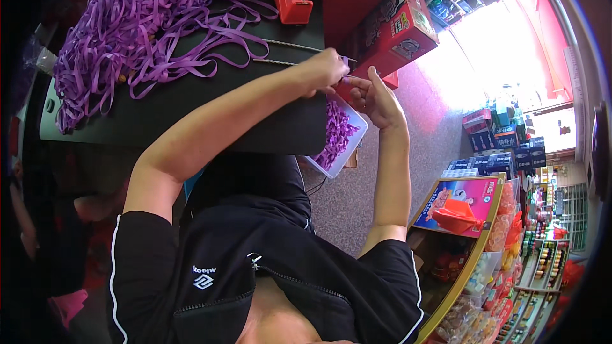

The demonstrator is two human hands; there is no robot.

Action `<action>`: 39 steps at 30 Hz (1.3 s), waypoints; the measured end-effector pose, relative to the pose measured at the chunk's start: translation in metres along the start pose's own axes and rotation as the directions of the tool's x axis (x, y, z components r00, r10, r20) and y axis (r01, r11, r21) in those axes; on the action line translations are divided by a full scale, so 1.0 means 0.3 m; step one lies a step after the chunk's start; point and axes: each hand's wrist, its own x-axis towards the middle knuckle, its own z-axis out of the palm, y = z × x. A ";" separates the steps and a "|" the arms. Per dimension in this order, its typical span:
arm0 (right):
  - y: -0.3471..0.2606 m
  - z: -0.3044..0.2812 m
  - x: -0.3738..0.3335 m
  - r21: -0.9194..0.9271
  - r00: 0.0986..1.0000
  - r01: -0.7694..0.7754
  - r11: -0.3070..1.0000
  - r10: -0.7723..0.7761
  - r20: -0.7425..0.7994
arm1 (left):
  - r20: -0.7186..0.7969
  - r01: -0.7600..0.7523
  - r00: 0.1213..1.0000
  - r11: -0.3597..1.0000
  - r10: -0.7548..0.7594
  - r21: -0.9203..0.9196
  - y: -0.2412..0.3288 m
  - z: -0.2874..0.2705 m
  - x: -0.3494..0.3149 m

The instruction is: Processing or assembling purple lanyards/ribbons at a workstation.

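Just past the right edge of the black table (293, 121), lower down, a clear plastic tub (350, 146) holds purple ribbon strips (338, 129). A big heap of purple ribbon (134, 32) covers the table's left part, loose loops trailing toward its middle. Two thin sticks (292, 44) run across the tabletop to the right edge, where speckled floor (437, 102) opens out beyond. At that edge, the left hand (322, 70) has its fingers curled in beside a bit of ribbon (345, 64); just beyond, the right hand (379, 99) points its forefinger at it, thumb raised. I cannot tell which hand pinches it.
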 end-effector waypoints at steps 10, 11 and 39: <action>0.036 0.012 -0.007 0.247 0.995 -0.092 0.965 0.082 0.052 | 0.178 0.102 0.975 0.448 0.131 -0.888 -0.080 0.066 0.034; 0.045 0.034 -0.021 0.297 0.997 -0.081 0.951 0.073 0.037 | 0.164 0.085 0.975 0.430 0.150 -0.899 -0.088 0.063 0.033; -0.380 0.358 0.630 -0.434 0.941 0.289 0.854 -0.337 -0.037 | 0.086 -0.039 0.927 0.322 0.364 -0.946 -0.150 0.089 0.085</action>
